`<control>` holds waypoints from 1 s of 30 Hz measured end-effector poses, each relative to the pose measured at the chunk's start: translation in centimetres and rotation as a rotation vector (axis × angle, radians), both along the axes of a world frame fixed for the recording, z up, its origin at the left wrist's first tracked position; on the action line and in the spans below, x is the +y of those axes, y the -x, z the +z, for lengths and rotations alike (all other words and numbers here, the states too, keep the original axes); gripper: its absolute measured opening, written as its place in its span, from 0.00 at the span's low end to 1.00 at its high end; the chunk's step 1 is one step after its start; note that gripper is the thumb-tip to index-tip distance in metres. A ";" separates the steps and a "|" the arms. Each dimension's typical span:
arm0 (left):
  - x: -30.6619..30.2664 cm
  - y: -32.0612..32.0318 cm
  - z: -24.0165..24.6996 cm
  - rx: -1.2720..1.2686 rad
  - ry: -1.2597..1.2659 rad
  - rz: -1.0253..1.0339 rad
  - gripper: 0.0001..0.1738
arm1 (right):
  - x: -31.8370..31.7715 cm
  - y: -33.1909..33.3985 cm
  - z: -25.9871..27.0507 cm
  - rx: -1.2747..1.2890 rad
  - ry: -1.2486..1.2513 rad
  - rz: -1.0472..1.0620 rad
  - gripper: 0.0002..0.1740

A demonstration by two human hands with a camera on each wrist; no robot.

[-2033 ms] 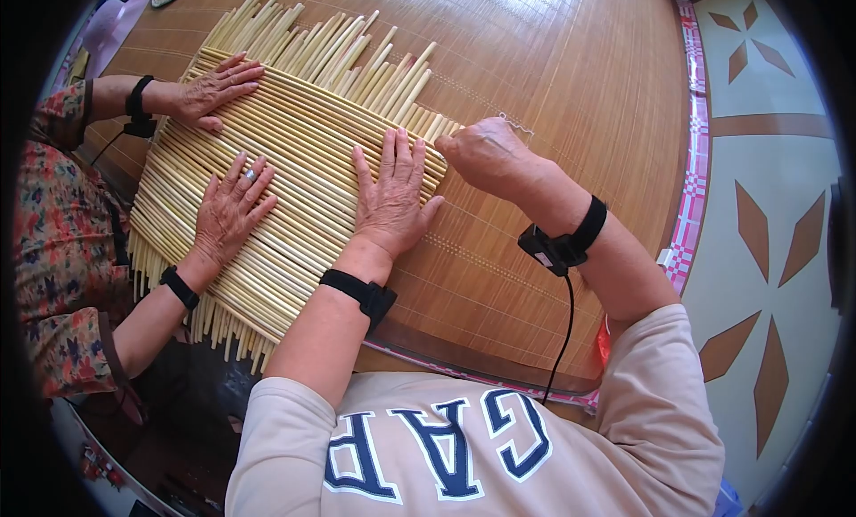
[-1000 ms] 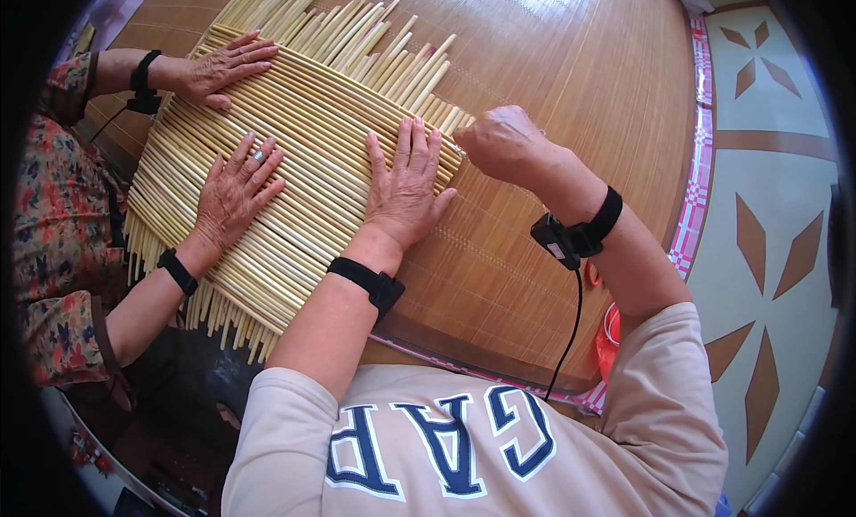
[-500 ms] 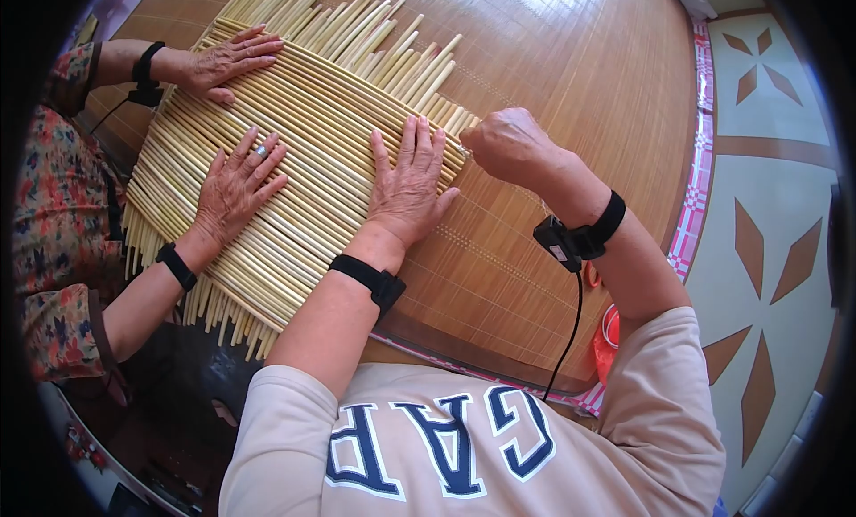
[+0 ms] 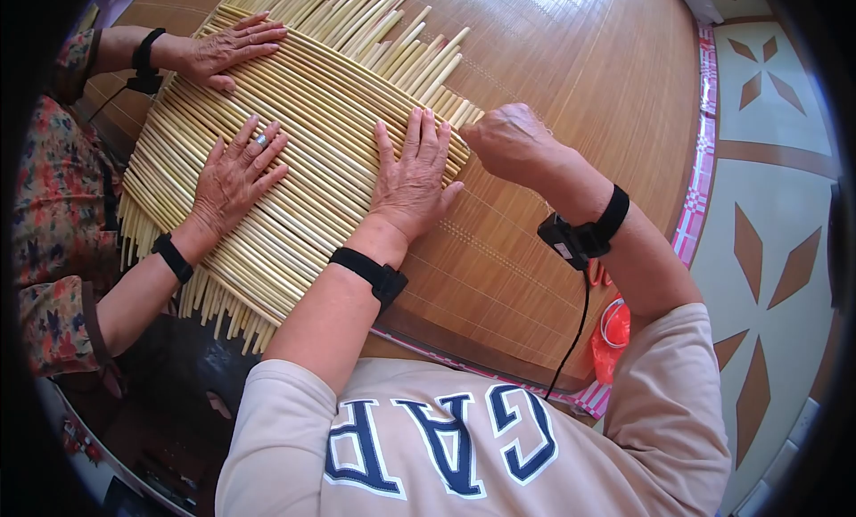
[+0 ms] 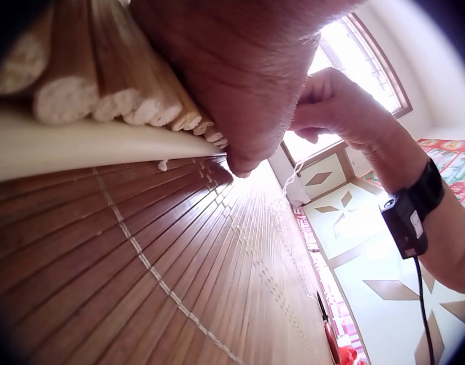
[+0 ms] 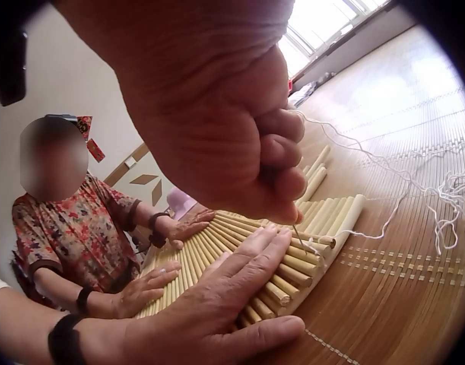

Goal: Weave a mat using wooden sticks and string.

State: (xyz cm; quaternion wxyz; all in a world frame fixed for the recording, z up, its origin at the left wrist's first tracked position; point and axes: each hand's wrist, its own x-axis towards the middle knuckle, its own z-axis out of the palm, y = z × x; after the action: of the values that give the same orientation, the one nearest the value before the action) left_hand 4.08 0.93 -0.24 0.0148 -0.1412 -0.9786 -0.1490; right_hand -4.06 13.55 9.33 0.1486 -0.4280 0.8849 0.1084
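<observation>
Stick panel (image 4: 332, 160) fills upper L of head view, atop brown slatted mat (image 4: 571, 71). L hand (image 4: 410, 180) lies flat on it nr centre, fingers straight, thumb out. R hand (image 4: 517, 146), curled by panel's edge, pinches a thin needle-like thing (image 6: 295, 234); white thread (image 6: 454, 188) lies loose, R side of R-wrist view. Other person's hands (image 4: 234, 185) rest flat w/ fingers spread, panel's L part.

The sticks (image 4: 312, 98) are yellow, mat (image 4: 571, 80) brown, thread (image 6: 449, 201) white.
</observation>
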 end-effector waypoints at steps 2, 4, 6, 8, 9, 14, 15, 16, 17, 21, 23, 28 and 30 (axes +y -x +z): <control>0.0 0.0 0.0 -0.001 -0.001 -0.001 0.46 | -0.2 -0.2 -0.1 0.001 -0.006 -0.001 0.07; 0.0 0.0 0.1 -0.012 -0.001 -0.002 0.46 | -0.5 -0.2 -0.1 0.001 -0.010 0.000 0.07; -0.1 0.0 0.2 -0.024 -0.002 -0.001 0.46 | -0.7 -0.3 0.0 -0.011 -0.059 -0.008 0.08; -0.1 0.0 0.2 -0.017 -0.012 0.001 0.45 | -0.6 -0.5 -0.4 0.004 -0.025 0.010 0.06; 0.0 -0.1 0.2 -0.018 -0.014 0.001 0.45 | -0.5 -0.6 -0.5 0.023 0.011 0.024 0.05; 0.0 0.0 0.2 -0.028 -0.035 0.003 0.46 | -0.7 -0.7 -0.4 0.014 -0.001 0.011 0.06; 0.0 0.1 0.2 -0.017 -0.031 -0.008 0.46 | -0.8 -0.8 -0.3 -0.008 -0.020 -0.002 0.08; 0.1 0.0 0.3 -0.024 -0.038 0.000 0.46 | -0.9 -1.0 -0.5 0.007 -0.015 -0.017 0.08; 0.1 0.1 0.3 -0.028 -0.042 0.004 0.46 | -0.9 -1.4 -1.1 0.018 0.017 -0.004 0.08; 0.3 0.2 0.5 -0.025 -0.030 -0.001 0.47 | -0.7 -1.2 -0.8 -0.022 0.035 -0.094 0.08; 0.1 0.3 0.9 0.004 -0.035 -0.032 0.46 | 0.2 -0.8 -1.2 0.014 0.117 -0.114 0.08; -1.8 3.1 3.2 -0.034 -0.055 -0.104 0.31 | 0.9 -0.3 -1.9 -0.008 0.225 -0.242 0.07; -2.7 5.4 3.3 0.162 -0.123 -0.144 0.18 | 0.8 -0.1 -2.0 -0.025 0.223 -0.267 0.07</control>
State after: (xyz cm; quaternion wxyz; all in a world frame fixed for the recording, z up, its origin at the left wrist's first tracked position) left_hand -1.33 -1.73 3.03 0.0917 -0.2216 -0.9505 -0.1977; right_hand -3.97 14.38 7.32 0.1241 -0.3220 0.9384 -0.0164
